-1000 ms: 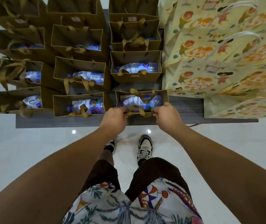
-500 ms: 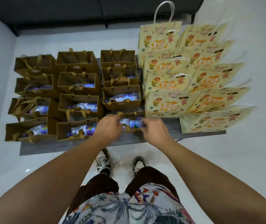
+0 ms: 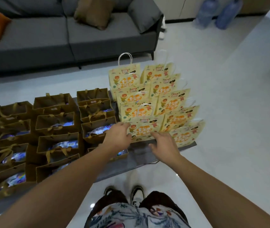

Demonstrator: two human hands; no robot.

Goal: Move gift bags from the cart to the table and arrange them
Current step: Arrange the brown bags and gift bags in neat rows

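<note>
1. Brown bag (image 3: 114, 154) is sitting released at the tabletop (image 3: 140, 157) front edge.
2. Both hands are now moving onto the yellow bag (image 3: 143, 129): left hand (image 3: 118, 137) touching its corner, right hand (image 3: 163, 143) at its base, fingers open.

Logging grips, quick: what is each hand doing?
Left hand: open, fingers touching the nearest yellow cartoon-printed paper gift bag.
Right hand: open, holding nothing.

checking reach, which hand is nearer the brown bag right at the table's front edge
Left. The left hand hovers just above the brown bag; the right hand is off to its right, by the nearest yellow cartoon bag.
</note>
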